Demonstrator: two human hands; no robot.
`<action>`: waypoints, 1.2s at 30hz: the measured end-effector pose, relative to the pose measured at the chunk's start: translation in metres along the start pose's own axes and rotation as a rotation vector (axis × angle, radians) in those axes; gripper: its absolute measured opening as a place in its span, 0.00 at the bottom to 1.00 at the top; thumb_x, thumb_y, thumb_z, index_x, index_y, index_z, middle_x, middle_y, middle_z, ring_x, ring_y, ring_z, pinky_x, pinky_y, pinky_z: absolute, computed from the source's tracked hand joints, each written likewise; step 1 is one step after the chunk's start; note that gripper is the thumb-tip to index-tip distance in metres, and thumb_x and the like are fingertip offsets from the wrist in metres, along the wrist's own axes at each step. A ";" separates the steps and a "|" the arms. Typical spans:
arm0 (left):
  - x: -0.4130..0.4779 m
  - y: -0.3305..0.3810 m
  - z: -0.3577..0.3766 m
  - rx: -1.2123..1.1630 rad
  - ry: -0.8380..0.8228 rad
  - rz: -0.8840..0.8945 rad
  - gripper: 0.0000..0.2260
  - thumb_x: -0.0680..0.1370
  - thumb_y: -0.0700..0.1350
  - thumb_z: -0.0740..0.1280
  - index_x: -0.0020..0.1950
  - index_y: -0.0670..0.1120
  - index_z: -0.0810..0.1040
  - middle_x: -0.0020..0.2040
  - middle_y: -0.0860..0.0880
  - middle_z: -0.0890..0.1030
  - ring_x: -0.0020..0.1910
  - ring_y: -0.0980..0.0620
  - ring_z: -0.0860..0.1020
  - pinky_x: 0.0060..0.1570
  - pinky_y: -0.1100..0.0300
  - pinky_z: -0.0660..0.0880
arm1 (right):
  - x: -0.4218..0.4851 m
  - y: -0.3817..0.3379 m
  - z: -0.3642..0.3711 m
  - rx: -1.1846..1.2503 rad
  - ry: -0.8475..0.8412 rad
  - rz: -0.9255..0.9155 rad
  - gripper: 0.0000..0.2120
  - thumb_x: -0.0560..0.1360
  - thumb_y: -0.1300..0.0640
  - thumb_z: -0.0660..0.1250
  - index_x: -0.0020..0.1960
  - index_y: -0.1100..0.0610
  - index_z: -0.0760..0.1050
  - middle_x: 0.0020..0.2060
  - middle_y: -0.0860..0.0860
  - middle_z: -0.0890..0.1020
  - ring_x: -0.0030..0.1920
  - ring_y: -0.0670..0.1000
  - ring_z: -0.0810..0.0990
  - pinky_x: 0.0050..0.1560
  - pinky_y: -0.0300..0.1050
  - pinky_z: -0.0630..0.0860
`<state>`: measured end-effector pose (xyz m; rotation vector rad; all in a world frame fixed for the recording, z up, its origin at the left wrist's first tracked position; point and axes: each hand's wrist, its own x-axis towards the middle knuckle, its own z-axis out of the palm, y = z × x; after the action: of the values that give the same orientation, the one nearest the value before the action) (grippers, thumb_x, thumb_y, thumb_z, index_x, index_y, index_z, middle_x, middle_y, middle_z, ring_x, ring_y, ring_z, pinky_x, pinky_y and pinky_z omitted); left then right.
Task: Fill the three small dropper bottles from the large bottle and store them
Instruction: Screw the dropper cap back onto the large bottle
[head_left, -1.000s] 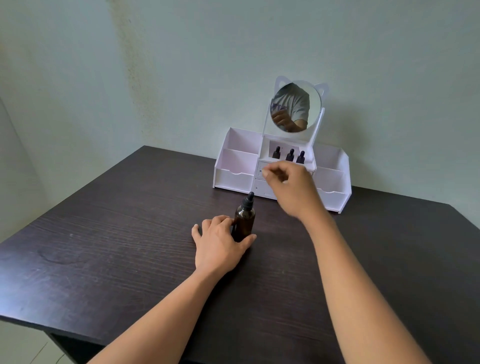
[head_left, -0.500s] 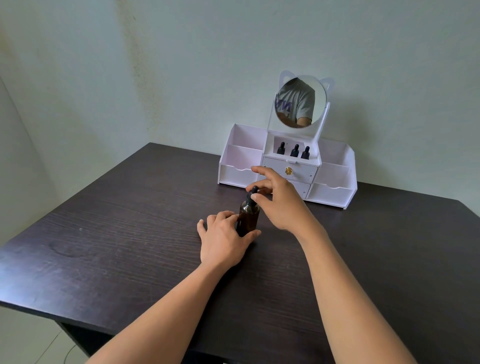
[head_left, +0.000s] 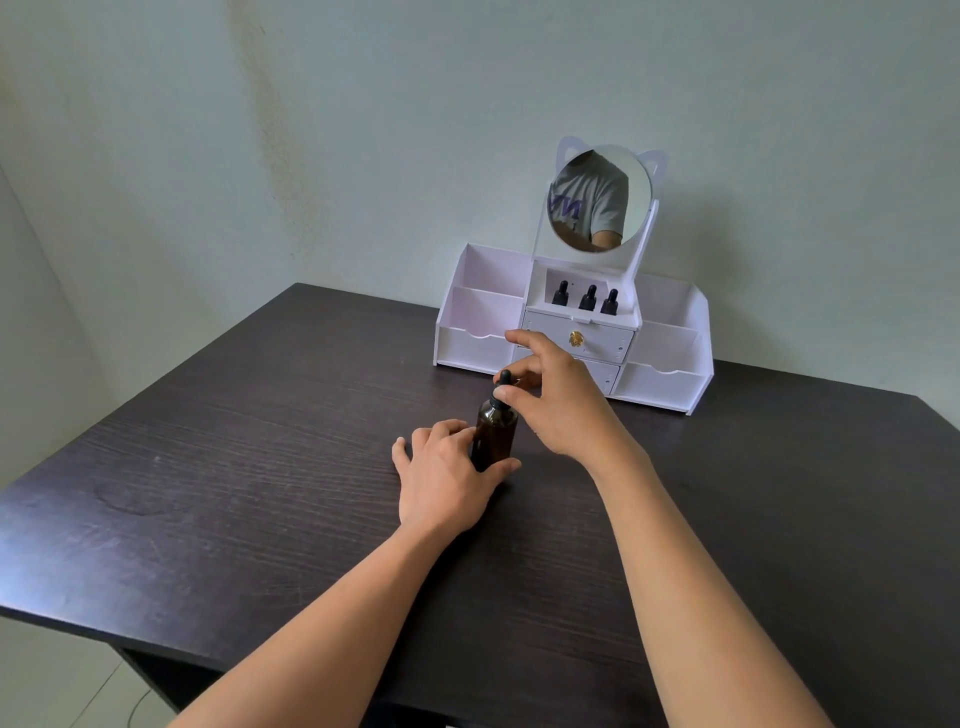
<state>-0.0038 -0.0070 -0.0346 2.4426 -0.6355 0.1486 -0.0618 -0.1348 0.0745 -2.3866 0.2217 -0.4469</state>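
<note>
Though central, bottle (head_left: 496, 436) far from table (head_left: 208, 467) edges.

Both forearms were bare from the frame's lower edge up to the left hand (head_left: 441, 483) and the right hand (head_left: 563, 405). In the round mirror (head_left: 638, 189) beyond the right hand, the person's reflection wore a grey short-sleeved T-shirt (head_left: 592, 202) with purple lettering across the chest, a bare arm showing below its sleeve.

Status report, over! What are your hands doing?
Left hand grips large amber bottle. Right hand pinches its dropper cap. Nothing in the way.
</note>
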 end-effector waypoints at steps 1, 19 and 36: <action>0.000 0.000 0.000 0.001 -0.003 -0.002 0.32 0.71 0.74 0.62 0.67 0.55 0.76 0.69 0.55 0.73 0.70 0.49 0.65 0.74 0.40 0.51 | 0.000 0.000 0.001 0.000 0.017 0.006 0.29 0.77 0.55 0.72 0.75 0.48 0.65 0.53 0.44 0.83 0.51 0.44 0.79 0.54 0.36 0.70; 0.000 0.001 0.000 -0.003 -0.011 -0.006 0.33 0.71 0.74 0.62 0.68 0.55 0.76 0.69 0.55 0.72 0.69 0.49 0.65 0.74 0.40 0.52 | -0.008 -0.007 -0.001 0.036 0.029 0.009 0.42 0.70 0.54 0.78 0.77 0.44 0.59 0.49 0.43 0.83 0.50 0.43 0.81 0.58 0.44 0.77; 0.000 0.001 -0.001 -0.012 0.002 -0.005 0.30 0.71 0.73 0.63 0.65 0.56 0.78 0.68 0.55 0.73 0.69 0.49 0.65 0.74 0.41 0.51 | -0.001 -0.008 0.010 -0.021 0.097 -0.013 0.32 0.75 0.57 0.72 0.76 0.49 0.63 0.45 0.46 0.81 0.46 0.45 0.79 0.52 0.42 0.76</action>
<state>-0.0046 -0.0074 -0.0336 2.4317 -0.6272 0.1447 -0.0591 -0.1229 0.0726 -2.3902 0.2553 -0.5702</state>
